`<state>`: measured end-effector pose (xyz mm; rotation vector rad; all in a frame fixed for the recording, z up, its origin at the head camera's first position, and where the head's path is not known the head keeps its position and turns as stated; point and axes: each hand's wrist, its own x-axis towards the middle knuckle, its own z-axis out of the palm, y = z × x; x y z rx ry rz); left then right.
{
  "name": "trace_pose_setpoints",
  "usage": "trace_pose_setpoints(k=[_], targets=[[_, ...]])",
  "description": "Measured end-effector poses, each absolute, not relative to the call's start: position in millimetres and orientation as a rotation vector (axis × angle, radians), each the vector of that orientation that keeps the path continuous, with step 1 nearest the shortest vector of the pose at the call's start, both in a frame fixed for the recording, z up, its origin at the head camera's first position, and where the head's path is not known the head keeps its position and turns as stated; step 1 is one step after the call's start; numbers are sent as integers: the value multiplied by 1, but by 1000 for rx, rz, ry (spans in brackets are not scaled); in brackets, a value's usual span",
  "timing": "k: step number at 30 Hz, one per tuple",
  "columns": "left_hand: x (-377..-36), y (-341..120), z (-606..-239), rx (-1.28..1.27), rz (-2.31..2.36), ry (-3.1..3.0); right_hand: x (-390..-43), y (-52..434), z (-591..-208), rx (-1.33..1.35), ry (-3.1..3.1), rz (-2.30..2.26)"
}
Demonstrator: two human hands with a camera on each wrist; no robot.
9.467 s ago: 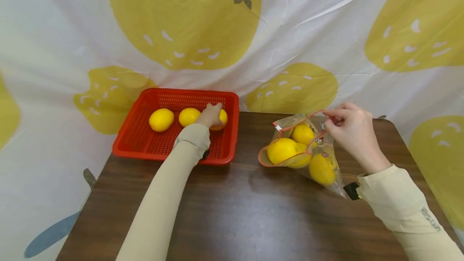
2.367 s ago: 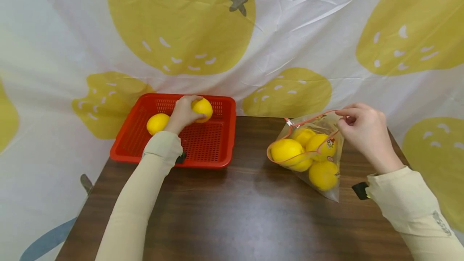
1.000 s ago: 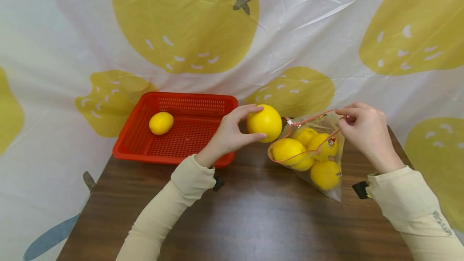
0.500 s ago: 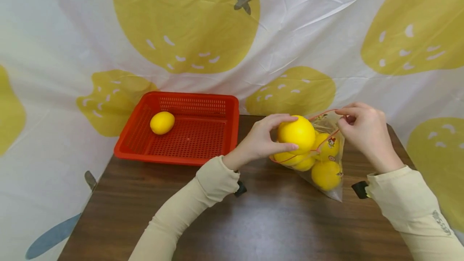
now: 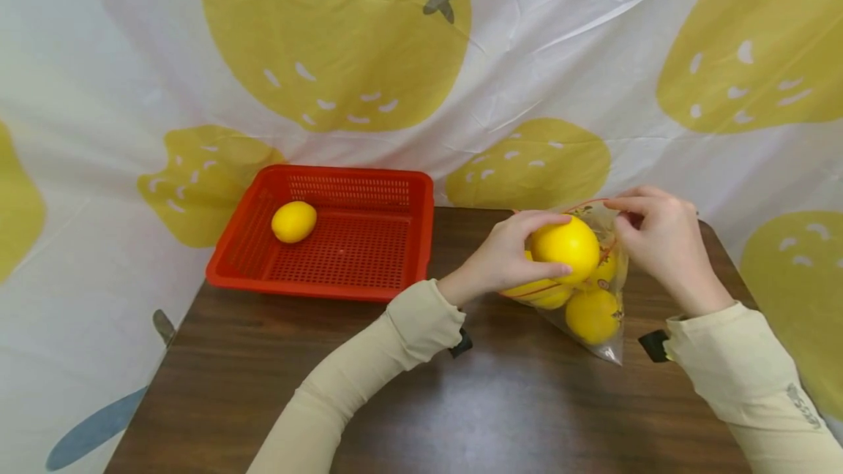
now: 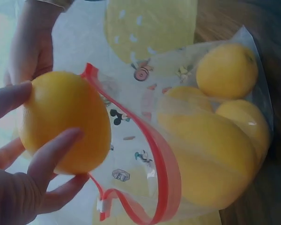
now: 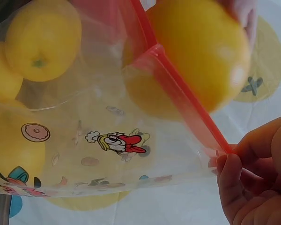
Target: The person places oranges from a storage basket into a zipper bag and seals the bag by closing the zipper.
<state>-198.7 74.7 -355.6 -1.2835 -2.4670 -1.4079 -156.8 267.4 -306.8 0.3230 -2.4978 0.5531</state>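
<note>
Left hand (image 5: pixel 503 262) has carried round yellow lemon (image 5: pixel 565 248) from red plastic mesh basket (image 5: pixel 250 278) to red-rimmed mouth of clear printed zip bag (image 5: pixel 609 346) on brown wooden desk (image 5: pixel 461 401), fingers curled round it. Right hand (image 5: pixel 658 243) pinches bag rim, keeping mouth open. One small yellow lemon (image 5: pixel 293 221) left in basket; transfer looks nearly finished.

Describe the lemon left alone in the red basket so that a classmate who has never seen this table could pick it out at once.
Start at the dark wooden table and find the red basket at its far left corner. One lemon lies in the basket's far left part. It alone lies bare and untouched; the other lemons are across the table, in a bag or in a hand.
</note>
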Motion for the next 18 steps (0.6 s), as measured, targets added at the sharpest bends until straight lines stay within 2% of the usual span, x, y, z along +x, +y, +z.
trace_pose_setpoints(k=[10,18], targets=[[-197,85,-358,-1224,-935,-2641,-157,263,-306,393,-2481,539],[-210,83,-354,-1286,-1049,-2466,-161,262,-308,371,-2426,534]])
